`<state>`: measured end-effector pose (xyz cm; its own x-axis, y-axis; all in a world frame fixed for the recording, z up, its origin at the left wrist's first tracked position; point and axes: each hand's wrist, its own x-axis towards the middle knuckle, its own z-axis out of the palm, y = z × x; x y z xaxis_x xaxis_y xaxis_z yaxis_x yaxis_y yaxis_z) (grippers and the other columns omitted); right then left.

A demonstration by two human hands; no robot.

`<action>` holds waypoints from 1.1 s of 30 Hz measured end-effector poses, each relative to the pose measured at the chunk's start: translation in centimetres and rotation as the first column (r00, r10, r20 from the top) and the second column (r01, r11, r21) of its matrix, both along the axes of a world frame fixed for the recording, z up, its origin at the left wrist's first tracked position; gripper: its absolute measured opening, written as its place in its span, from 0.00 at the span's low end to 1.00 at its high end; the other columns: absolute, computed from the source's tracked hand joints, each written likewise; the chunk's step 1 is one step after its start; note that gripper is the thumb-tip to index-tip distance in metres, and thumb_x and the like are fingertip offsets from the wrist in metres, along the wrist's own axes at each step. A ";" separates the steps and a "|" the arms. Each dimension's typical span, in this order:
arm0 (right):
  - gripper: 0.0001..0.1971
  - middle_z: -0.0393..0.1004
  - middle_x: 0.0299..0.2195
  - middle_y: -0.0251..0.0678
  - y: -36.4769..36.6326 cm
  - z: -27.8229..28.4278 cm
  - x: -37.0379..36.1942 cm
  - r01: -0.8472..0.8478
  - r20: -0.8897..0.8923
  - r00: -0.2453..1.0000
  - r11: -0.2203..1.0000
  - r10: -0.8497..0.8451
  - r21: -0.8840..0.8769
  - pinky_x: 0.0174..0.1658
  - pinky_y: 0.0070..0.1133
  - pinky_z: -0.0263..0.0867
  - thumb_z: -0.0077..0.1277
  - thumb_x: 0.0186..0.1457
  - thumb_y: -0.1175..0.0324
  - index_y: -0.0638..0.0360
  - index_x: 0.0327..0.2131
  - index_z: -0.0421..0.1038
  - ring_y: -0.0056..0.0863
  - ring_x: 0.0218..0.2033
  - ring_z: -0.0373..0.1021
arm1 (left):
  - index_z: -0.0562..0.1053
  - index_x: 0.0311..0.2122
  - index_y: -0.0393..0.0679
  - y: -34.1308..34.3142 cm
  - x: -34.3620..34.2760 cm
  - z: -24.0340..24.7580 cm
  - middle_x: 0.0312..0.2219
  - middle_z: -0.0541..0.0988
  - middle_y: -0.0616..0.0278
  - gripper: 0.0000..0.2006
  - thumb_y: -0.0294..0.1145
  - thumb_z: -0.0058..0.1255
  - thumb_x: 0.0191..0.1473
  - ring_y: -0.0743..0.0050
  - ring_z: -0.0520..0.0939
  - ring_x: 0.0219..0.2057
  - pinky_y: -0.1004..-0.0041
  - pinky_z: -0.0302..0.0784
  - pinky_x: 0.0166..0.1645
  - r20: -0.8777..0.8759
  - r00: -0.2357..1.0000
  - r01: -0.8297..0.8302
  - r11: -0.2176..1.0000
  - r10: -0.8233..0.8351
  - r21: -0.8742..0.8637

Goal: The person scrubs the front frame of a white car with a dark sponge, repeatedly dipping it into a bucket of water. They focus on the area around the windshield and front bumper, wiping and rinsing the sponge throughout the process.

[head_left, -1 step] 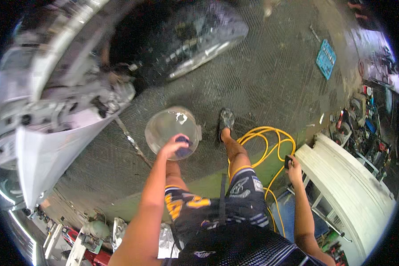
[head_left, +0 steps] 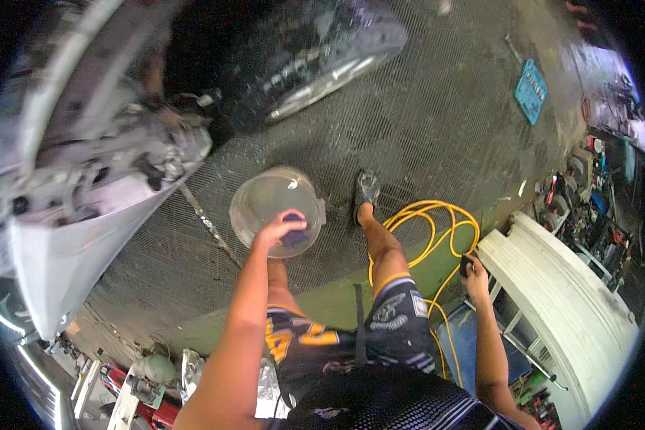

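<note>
My left hand (head_left: 281,231) is closed on a dark purple cloth or sponge (head_left: 294,235); its exact kind is blurred. Hand and purple piece are over a round, see-through bucket (head_left: 241,204) on the floor, which holds cloudy liquid. At my right side, my right hand (head_left: 475,279) is curled around a small black block-like object (head_left: 466,266). Part of that object is hidden by the fingers. Beside this hand are a yellow hose (head_left: 437,206) and a large white curved panel (head_left: 552,287).
A vehicle's tyre (head_left: 301,64) is ahead on the ribbed dark floor. To the left, a light-coloured body panel (head_left: 72,251) juts out from the vehicle. A blue tool case (head_left: 530,93) lies far right, and assorted parts and tools crowd the right edge.
The purple piece shows more below my left fingers, and that hand has shifted slightly over the bucket. The whole view has moved a little. My right hand keeps its hold.
</note>
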<state>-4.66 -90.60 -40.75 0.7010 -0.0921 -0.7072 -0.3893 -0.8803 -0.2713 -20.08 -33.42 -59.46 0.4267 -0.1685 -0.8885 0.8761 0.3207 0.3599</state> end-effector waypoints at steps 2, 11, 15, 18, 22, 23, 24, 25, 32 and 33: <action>0.16 0.75 0.42 0.33 1.1 -1.3 -2.6 0.112 -0.168 0.979 0.993 -0.118 -0.044 0.32 0.23 0.75 0.43 0.71 0.65 0.53 0.58 0.69 0.23 0.36 0.73 | 0.79 0.43 0.47 0.1 0.8 -7.8 0.39 0.81 0.65 0.16 0.31 0.66 0.48 0.74 0.80 0.42 0.71 0.76 0.50 -0.045 0.997 0.058 0.998 -0.058 0.009; 0.18 0.77 0.45 0.40 4.8 -11.2 -8.8 0.143 -0.208 0.967 0.989 -0.145 -0.025 0.35 0.23 0.74 0.45 0.68 0.71 0.53 0.61 0.67 0.24 0.34 0.72 | 0.78 0.48 0.40 -1.4 -8.6 -32.9 0.47 0.81 0.45 0.26 0.46 0.67 0.47 0.42 0.81 0.48 0.56 0.76 0.53 -0.191 0.744 0.518 0.372 -0.640 0.770; 0.19 0.75 0.50 0.37 2.1 -7.3 -7.7 0.291 0.043 0.956 0.956 -0.289 -0.030 0.34 0.19 0.71 0.45 0.70 0.64 0.56 0.60 0.67 0.18 0.33 0.70 | 0.76 0.51 0.37 -8.2 -3.7 -26.4 0.41 0.83 0.49 0.29 0.45 0.69 0.47 0.54 0.84 0.42 0.57 0.79 0.49 -0.082 0.984 0.180 0.882 -0.160 0.435; 0.24 0.72 0.55 0.37 6.9 -6.1 -6.8 0.289 0.034 0.953 0.940 -0.300 0.181 0.45 0.26 0.75 0.43 0.71 0.53 0.58 0.61 0.67 0.26 0.48 0.72 | 0.76 0.49 0.45 -2.3 -5.2 -14.7 0.32 0.83 0.63 0.28 0.59 0.61 0.54 0.66 0.83 0.30 0.55 0.81 0.38 -0.439 0.803 -0.537 0.808 0.402 -0.243; 0.23 0.72 0.55 0.38 21.4 -4.0 -5.1 0.424 0.038 0.841 0.701 -0.540 0.573 0.56 0.28 0.68 0.43 0.71 0.57 0.56 0.63 0.66 0.29 0.55 0.70 | 0.71 0.56 0.42 3.6 -3.8 7.1 0.50 0.77 0.48 0.34 0.63 0.53 0.57 0.33 0.79 0.46 0.22 0.68 0.53 -0.378 0.694 -0.719 0.619 0.613 -0.317; 0.23 0.73 0.55 0.39 25.2 -3.9 -4.9 0.368 0.086 0.837 0.671 -0.541 0.644 0.58 0.28 0.66 0.43 0.70 0.58 0.55 0.64 0.65 0.29 0.55 0.71 | 0.70 0.56 0.41 4.5 -3.9 12.1 0.52 0.76 0.46 0.34 0.63 0.52 0.58 0.29 0.78 0.48 0.18 0.65 0.53 -0.328 0.671 -0.740 0.573 0.665 -0.352; 0.25 0.73 0.54 0.41 32.5 2.0 -3.1 0.437 -0.067 0.821 0.550 -0.567 0.712 0.59 0.27 0.65 0.44 0.70 0.59 0.55 0.66 0.61 0.30 0.52 0.74 | 0.68 0.58 0.42 5.8 -3.1 17.6 0.51 0.76 0.46 0.32 0.60 0.48 0.61 0.31 0.78 0.48 0.22 0.69 0.54 -0.197 0.699 -0.703 0.609 0.688 -0.368; 0.26 0.73 0.54 0.43 36.4 2.0 -4.0 0.414 -0.035 0.782 0.476 -0.622 0.776 0.56 0.25 0.67 0.44 0.70 0.60 0.56 0.68 0.58 0.31 0.49 0.76 | 0.68 0.56 0.47 7.4 -2.2 22.2 0.49 0.77 0.45 0.24 0.50 0.53 0.62 0.37 0.79 0.49 0.34 0.79 0.50 -0.144 0.705 -0.678 0.600 0.695 -0.424; 0.27 0.54 0.70 0.43 68.1 12.3 0.4 0.116 0.135 0.488 0.218 -0.862 0.969 0.67 0.25 0.55 0.40 0.72 0.64 0.62 0.69 0.52 0.26 0.64 0.60 | 0.71 0.44 0.47 16.7 12.4 47.7 0.34 0.81 0.56 0.15 0.37 0.64 0.56 0.63 0.85 0.36 0.70 0.76 0.31 0.506 0.842 -0.196 0.768 -0.187 0.610; 0.27 0.53 0.70 0.43 71.2 13.3 2.5 0.039 0.269 0.445 0.318 -0.854 0.947 0.68 0.29 0.51 0.40 0.70 0.64 0.62 0.68 0.53 0.29 0.66 0.57 | 0.73 0.40 0.42 17.7 15.3 48.7 0.32 0.81 0.55 0.13 0.37 0.63 0.56 0.63 0.85 0.37 0.67 0.78 0.33 0.486 0.781 -0.150 0.638 -0.392 0.755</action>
<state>-2.18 -19.39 -27.47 0.9411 -0.3374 -0.0225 0.0352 0.1640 -0.9858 -4.82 -15.76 -10.79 0.8970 0.3146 -0.3105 0.4183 -0.3773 0.8263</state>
